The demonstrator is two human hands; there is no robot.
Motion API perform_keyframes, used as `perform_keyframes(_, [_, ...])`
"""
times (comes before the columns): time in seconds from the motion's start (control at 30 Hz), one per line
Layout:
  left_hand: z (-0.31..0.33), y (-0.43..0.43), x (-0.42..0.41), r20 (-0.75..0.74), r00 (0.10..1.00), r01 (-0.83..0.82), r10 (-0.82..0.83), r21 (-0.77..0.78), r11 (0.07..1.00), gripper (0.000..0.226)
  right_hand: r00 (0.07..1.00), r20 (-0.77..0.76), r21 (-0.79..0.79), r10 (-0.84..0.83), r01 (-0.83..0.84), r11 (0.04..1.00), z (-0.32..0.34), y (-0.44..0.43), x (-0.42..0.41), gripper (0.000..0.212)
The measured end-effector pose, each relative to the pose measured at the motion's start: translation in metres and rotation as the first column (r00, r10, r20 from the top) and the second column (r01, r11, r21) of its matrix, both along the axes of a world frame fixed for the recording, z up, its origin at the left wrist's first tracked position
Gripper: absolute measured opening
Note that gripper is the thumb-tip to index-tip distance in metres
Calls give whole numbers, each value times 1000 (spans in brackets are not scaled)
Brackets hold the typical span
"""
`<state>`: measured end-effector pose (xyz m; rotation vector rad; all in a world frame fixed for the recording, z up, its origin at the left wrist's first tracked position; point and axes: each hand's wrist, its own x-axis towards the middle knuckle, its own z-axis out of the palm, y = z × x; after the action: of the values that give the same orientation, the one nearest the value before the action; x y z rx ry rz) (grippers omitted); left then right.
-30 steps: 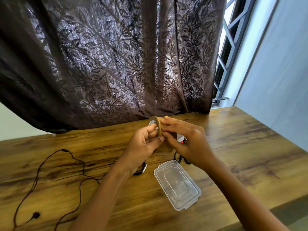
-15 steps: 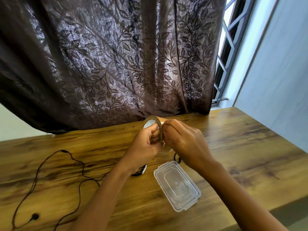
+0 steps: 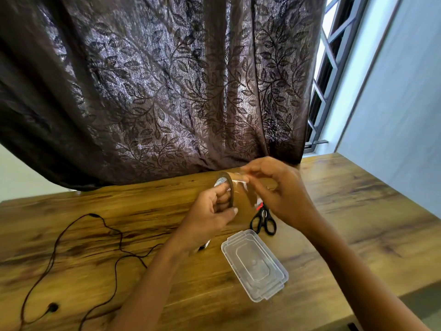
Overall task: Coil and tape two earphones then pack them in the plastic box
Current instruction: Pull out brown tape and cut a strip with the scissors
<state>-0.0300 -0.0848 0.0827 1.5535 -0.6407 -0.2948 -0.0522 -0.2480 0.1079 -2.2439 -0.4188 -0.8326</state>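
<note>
Earphone cable (image 3: 71, 237) sprawls loose on the counter (image 3: 358, 211), well left of both hands. Left hand (image 3: 210, 211) curls closed around the tape roll (image 3: 226, 187); right hand (image 3: 276, 187) pinches its clear free end beside it. Plastic box (image 3: 254, 265) sits lidded just below them.

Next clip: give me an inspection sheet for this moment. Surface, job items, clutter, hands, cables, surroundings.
Surface: wooden table, bare grain showing.
Job's things: tape roll held above the table, a clear strip of tape pulled off toward the right; plastic box lying closed near the front edge; scissors flat beyond the box.
Clutter: nothing seen.
Grippers: left hand grips the tape roll; right hand pinches the strip's free end.
Cables: uncoiled earphone sprawled at left, one earbud near the front edge; a second one is mostly hidden under the left wrist.
Surroundings: dark leaf-patterned curtain, window at right.
</note>
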Motion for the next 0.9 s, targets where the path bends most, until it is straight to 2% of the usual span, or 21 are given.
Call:
perform_keyframes(0.17, [-3,1,4,-8,1000,-12,12,1,1000,50,1000,-1,30,-31,31,999,-24,8,-4,28])
perform_keyframes(0.37, [1,-3,1,46,999,-8,7,31,999,49,991,118,209,-60,34,977,-37,18,-4,24])
perform_keyframes(0.53, [0,-8,1,52,999,-7,5,32,999,48,969,205,259,-139,83,962,-44,25,-1,16])
perform_keyframes(0.73, [0,-12,0,86,996,-20,14,63,998,46,934,230,194,-273,231,954,-49,34,4,15])
perform_keyframes(0.9, [-2,-10,-1,88,996,-10,2,82,997,43,936,193,102,-293,278,955,-43,33,4,13])
